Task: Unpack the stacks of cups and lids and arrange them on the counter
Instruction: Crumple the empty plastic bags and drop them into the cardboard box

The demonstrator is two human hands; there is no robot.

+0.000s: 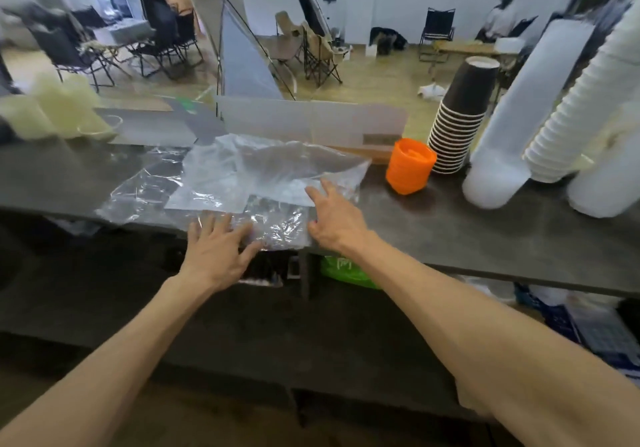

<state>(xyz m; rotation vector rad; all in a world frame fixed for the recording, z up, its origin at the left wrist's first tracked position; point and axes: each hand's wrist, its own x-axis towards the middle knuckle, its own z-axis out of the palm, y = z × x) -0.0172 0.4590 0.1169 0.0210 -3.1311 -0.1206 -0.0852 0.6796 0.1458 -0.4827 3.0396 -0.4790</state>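
Note:
Empty clear plastic bags [242,176] lie crumpled in a pile on the dark counter [450,225]. My left hand [216,249] rests flat with spread fingers on the pile's near edge. My right hand [334,218] is open too, its fingertips on the right side of the plastic. To the right stand a short stack of orange lids [410,166], an upside-down stack of black paper cups [459,117], a leaning stack of white cups [581,100] and frosted plastic-wrapped stacks [512,128]. Pale cups [62,107] stand blurred at the far left.
A white cardboard box [311,121] lies flat behind the plastic. Under the counter sit a green bag [346,270] and blue crates [571,322]. Beyond the counter are folding chairs, a tent and a seated person.

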